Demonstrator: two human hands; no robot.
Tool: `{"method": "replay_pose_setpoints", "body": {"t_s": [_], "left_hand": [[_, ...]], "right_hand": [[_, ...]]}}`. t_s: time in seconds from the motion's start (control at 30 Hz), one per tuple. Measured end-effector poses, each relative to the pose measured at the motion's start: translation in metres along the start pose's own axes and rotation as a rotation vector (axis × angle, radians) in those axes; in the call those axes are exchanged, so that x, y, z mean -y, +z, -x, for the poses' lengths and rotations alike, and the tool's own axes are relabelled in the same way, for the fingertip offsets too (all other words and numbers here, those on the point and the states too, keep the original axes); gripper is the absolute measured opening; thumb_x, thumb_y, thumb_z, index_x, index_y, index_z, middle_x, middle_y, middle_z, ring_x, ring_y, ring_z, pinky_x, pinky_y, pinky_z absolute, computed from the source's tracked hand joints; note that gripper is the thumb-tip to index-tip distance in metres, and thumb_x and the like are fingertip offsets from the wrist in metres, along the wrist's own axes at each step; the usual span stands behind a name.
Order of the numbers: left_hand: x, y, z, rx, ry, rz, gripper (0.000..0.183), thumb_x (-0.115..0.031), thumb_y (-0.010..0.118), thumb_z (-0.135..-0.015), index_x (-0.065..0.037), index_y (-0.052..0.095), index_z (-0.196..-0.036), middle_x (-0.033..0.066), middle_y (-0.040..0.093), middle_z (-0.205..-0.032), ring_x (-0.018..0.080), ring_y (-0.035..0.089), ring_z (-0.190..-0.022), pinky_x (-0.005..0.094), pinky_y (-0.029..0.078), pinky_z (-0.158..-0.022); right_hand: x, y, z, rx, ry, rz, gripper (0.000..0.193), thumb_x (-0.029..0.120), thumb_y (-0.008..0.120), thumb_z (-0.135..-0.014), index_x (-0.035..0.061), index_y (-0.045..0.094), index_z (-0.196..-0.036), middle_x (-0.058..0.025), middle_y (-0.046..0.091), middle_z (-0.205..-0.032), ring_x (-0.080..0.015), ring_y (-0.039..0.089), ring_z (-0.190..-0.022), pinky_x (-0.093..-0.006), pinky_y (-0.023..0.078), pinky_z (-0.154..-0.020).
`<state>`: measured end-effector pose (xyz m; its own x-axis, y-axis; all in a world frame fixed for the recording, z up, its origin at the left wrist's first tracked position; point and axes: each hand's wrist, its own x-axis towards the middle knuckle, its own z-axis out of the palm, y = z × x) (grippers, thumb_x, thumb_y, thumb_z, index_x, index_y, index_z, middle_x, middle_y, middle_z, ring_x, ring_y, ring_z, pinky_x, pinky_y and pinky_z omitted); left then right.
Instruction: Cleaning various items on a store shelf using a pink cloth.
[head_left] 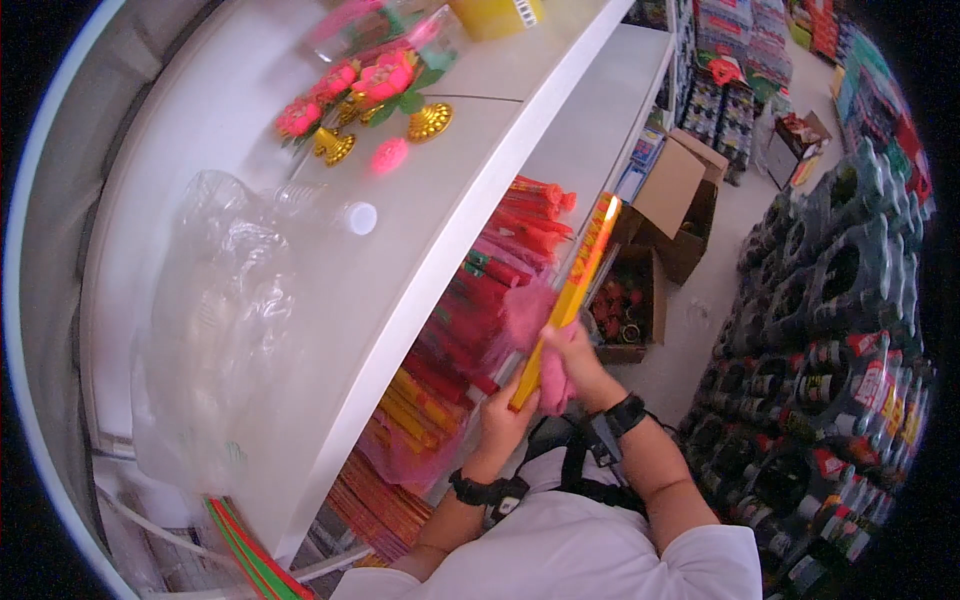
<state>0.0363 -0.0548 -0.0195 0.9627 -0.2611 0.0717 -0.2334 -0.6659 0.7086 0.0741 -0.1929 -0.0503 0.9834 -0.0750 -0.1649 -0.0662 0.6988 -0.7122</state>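
A long, narrow yellow box point(572, 298) with red-orange markings is held tilted in front of me, its far end up and to the right. My left hand point(503, 422) grips its near end. Around its middle, my right hand point(578, 362) presses a pink cloth point(527, 316) against the box; the cloth also hangs below that hand. Just left of the box, on the lower shelf, lie red bundles in clear wrap point(470, 310) and yellow packs point(415, 408) in pink plastic.
The white upper shelf point(400, 300) holds a crumpled clear plastic bag point(225, 310) and pink flowers on gold stands point(385, 80). Stacked shrink-wrapped dark bottles point(820, 390) rise on the right. Open cardboard boxes point(672, 190) stand on the floor ahead.
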Motion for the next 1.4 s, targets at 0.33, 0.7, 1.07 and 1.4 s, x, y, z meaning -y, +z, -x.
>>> {"method": "replay_pose_setpoints", "body": {"t_s": [0.33, 0.7, 1.07, 1.4], "left_hand": [[0.016, -0.027, -0.009, -0.170, 0.090, -0.101, 0.022, -0.013, 0.049, -0.081, 0.002, 0.056, -0.096, 0.0162, 0.053, -0.097, 0.0304, 0.050, -0.091, 0.0364, 0.040, -0.074], [0.050, -0.006, -0.049, 0.161, -0.168, 0.752, 0.042, -0.034, 0.047, -0.085, 0.002, 0.049, -0.108, 0.0079, 0.054, -0.097, 0.0138, 0.049, -0.090, 0.0276, 0.040, -0.078], [0.088, -0.031, -0.045, -0.216, -0.366, 1.330, 0.032, -0.035, 0.048, -0.085, -0.003, 0.050, -0.090, 0.0067, 0.054, -0.074, 0.0191, 0.054, -0.070, 0.0305, 0.045, -0.067], [0.131, -0.056, -0.018, -0.290, -0.464, 1.357, 0.021, -0.021, 0.054, -0.082, -0.004, 0.048, -0.094, 0.0068, 0.052, -0.082, 0.0202, 0.053, -0.074, 0.0333, 0.046, -0.072]], "right_hand": [[-0.007, 0.018, 0.001, 0.094, 0.261, -0.059, 0.023, 0.004, 0.057, -0.076, 0.0013, 0.049, -0.098, -0.0047, 0.056, -0.090, -0.0149, 0.055, -0.079, -0.0264, 0.045, -0.068], [-0.040, 0.007, -0.006, 0.332, 0.353, 0.359, 0.015, 0.002, 0.056, -0.070, -0.0007, 0.053, -0.084, -0.0044, 0.056, -0.077, -0.0136, 0.054, -0.068, -0.0259, 0.044, -0.058], [-0.059, 0.010, -0.003, 0.677, 0.572, 0.492, 0.021, 0.003, 0.060, -0.066, -0.0028, 0.053, -0.084, -0.0059, 0.056, -0.072, -0.0157, 0.055, -0.064, -0.0271, 0.045, -0.059], [-0.057, 0.032, 0.007, 0.711, 0.453, 0.667, 0.024, 0.013, 0.068, -0.068, 0.0016, 0.056, -0.086, -0.0009, 0.056, -0.075, -0.0088, 0.050, -0.068, -0.0240, 0.043, -0.062]]}}
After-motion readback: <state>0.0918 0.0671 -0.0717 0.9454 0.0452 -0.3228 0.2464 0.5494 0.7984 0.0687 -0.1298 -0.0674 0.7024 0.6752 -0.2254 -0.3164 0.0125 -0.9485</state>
